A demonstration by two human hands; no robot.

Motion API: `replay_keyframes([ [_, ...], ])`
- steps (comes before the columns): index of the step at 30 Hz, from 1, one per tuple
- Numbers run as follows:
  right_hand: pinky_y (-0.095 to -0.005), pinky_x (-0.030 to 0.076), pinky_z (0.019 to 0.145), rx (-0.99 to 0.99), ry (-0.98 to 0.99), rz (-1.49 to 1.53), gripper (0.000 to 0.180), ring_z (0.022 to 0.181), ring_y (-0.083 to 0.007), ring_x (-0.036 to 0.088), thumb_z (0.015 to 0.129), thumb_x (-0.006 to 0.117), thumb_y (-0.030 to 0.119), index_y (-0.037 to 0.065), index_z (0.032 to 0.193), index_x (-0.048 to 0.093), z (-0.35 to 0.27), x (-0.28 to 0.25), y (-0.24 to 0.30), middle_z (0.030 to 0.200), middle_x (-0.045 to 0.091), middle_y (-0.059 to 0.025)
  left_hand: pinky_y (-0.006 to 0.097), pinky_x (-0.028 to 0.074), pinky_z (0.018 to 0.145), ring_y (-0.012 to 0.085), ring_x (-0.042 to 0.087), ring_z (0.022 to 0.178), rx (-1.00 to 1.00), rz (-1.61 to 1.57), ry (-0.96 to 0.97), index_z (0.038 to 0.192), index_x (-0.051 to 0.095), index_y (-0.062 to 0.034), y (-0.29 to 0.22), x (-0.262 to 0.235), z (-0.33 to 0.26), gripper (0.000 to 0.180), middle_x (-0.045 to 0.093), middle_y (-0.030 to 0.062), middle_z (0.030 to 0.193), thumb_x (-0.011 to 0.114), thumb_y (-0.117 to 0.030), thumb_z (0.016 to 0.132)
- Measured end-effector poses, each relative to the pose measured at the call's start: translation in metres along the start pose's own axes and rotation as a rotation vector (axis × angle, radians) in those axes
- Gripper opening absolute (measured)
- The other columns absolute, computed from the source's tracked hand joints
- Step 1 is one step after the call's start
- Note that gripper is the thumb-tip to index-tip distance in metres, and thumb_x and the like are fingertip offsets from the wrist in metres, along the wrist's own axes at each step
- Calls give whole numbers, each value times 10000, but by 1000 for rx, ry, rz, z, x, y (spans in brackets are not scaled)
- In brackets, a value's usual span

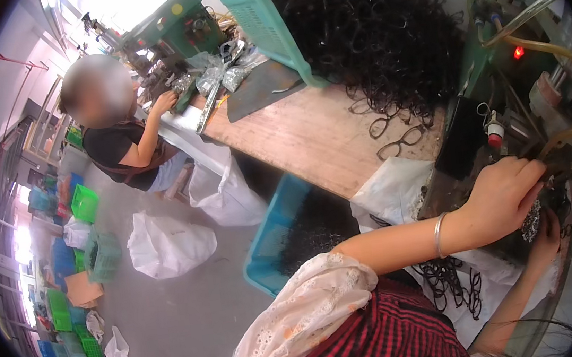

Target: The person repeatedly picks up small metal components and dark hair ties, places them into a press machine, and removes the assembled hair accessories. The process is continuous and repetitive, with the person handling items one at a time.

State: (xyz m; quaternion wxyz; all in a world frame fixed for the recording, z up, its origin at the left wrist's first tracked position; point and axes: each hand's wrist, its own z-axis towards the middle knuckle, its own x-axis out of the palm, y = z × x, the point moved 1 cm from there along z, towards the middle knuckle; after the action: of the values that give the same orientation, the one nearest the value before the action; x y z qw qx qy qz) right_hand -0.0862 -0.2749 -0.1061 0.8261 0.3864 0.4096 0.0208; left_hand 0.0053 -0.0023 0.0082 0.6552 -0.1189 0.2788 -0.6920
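My left hand (501, 199), with a silver bangle at its wrist, reaches to the machine (496, 121) at the right. Its fingers are curled together, and whatever they hold is hidden. Just below it, my right hand (545, 243) is by the same machine; its fingers are largely out of sight. A heap of small shiny metal parts (532, 221) sits between the two hands. Dark eyeglass frames (450, 283) lie on white sheeting next to my forearms. More loose frames (401, 142) rest on the wooden tabletop (302, 135).
A green basket (259, 24) lies tipped, spilling a large pile of black frames (376, 36). A blue bin (275, 239) with dark pieces stands below the table edge. Across the table a co-worker (120, 126) sits at another green machine (176, 26). White sacks (171, 243) stand on the floor.
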Motion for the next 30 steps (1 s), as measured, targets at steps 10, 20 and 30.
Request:
replay_keyframes([
  [10, -304, 432, 974, 118, -66, 195, 307, 1095, -195, 608, 964, 580, 191, 5, 1200, 643, -31, -9, 16, 1178, 672, -108, 427, 488, 748, 294, 632, 865, -567, 904, 234, 1040, 666, -64, 218, -132, -58, 264, 660, 143, 992, 687, -163, 795],
  [20, -293, 426, 977, 123, -125, 122, 286, 1063, -188, 613, 951, 591, 137, -25, 1180, 646, -36, -8, -17, 1154, 677, -102, 415, 544, 661, 325, 684, 795, -549, 1113, 613, 737, 709, -41, 270, -124, -45, 95, 691, 178, 800, 695, -135, 736],
  [30, -279, 446, 942, 25, -20, 332, 267, 1035, -158, 609, 915, 608, 40, 1, 1176, 653, -52, -16, 65, 1127, 681, -87, 453, 532, 731, 376, 666, 836, -785, 902, 399, 829, 745, -73, 239, -157, -64, 157, 692, 199, 865, 664, -206, 809],
])
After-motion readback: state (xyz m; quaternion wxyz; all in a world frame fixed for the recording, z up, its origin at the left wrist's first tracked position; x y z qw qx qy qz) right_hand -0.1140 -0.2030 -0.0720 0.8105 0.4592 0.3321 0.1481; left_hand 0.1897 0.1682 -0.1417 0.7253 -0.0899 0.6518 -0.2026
